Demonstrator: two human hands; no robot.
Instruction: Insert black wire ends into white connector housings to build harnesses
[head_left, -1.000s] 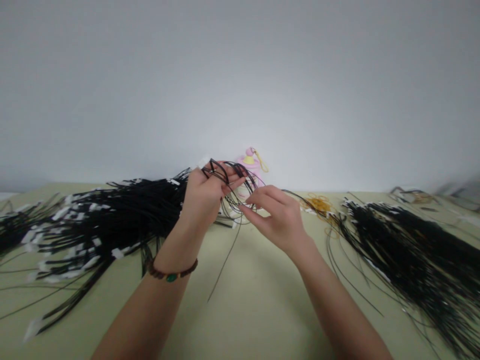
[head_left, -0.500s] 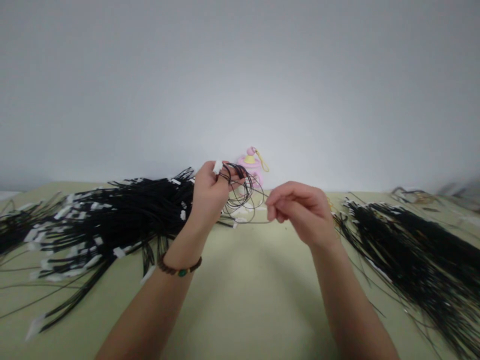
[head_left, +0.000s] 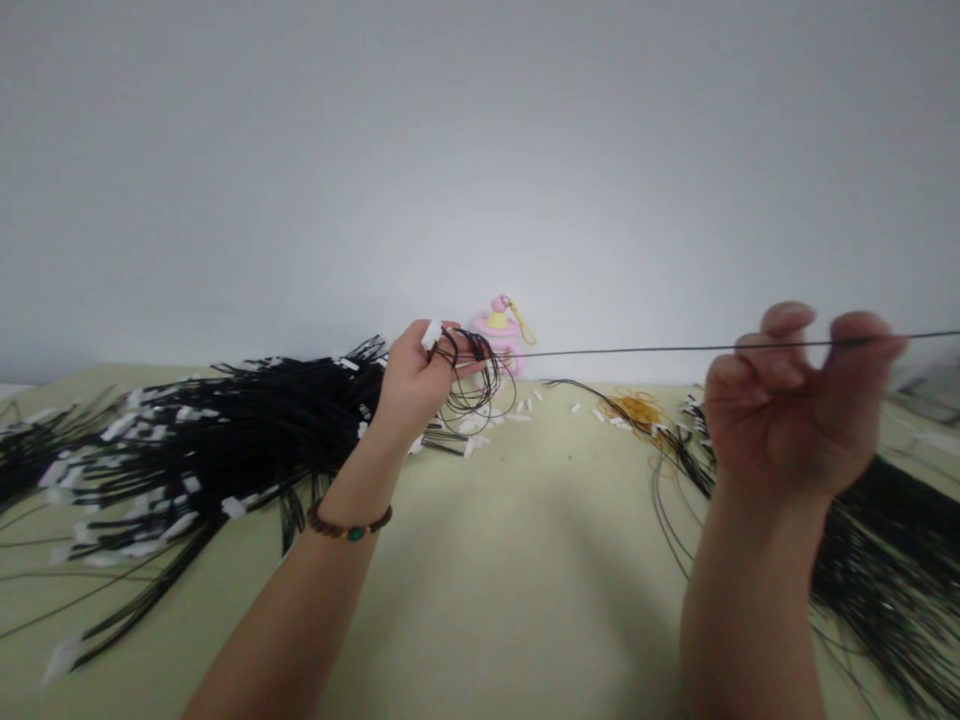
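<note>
I read the left hand (head_left: pixel 415 388) clamping a looped bunch of black cords (head_left: pixel 476 375) above the bench (head_left: pixel 525 560), the right hand (head_left: pixel 791 400) well apart, pinching one thin cord (head_left: pixel 637 350) up high so it stretches taut (far end runs out of frame).

Light flat and diffuse; source could not be told. White wall (head_left: pixel 480 150) palest at centre, falling to dull grey toward the upper corners. Only faint, soft-edged shadows on the pale green table (head_left: pixel 555 580) below the forearms. No glare seen. Picture soft overall, fine detail lost in the dark cord bundles (head_left: pixel 225 450). Right hand (head_left: pixel 795 400) slightly smeared, edges of the fingers unsharp. Far table edge bowed toward the frame sides by lens distortion; far right corner blurred.
</note>
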